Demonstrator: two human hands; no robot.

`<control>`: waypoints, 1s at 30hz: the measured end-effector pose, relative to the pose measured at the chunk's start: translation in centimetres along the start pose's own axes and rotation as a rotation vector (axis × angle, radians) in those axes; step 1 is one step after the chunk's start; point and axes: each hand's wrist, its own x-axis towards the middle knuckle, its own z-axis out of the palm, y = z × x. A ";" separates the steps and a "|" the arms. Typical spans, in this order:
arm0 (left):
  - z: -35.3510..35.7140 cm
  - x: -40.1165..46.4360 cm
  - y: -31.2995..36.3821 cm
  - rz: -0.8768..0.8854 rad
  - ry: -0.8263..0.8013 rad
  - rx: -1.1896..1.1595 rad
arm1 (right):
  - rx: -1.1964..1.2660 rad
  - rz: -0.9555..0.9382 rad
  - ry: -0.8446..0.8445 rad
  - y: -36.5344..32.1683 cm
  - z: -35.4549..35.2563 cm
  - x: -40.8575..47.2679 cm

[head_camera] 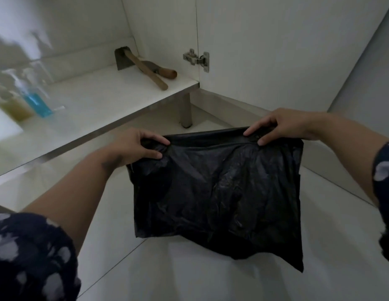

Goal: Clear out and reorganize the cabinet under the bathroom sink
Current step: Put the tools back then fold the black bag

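Observation:
A black plastic bag (219, 187) hangs flat above the pale floor, held by its top edge. My left hand (134, 146) pinches the bag's upper left corner. My right hand (276, 124) grips the upper right part of the same edge. Behind them is the open cabinet with its white bottom shelf (115, 98). Two wooden-handled tools (152, 70) lie at the shelf's back right. At the shelf's left, blurred, stand a pump bottle with blue liquid (36, 101) and a bottle with yellowish liquid (14, 109).
The open cabinet door (276, 51) stands at the right with a metal hinge (196, 59). A cabinet leg (186, 111) meets the floor behind the bag. Pale floor tiles (189, 268) lie below.

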 end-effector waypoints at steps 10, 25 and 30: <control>4.2 4.6 -2.9 -0.045 0.106 -0.091 | 0.012 0.101 0.084 5.9 3.9 2.7; 13.0 10.0 -9.6 -0.073 0.228 0.400 | -0.085 0.120 0.112 14.7 10.4 8.8; 15.9 7.6 -5.4 -0.073 0.411 0.614 | -0.539 0.049 0.076 14.2 10.9 9.3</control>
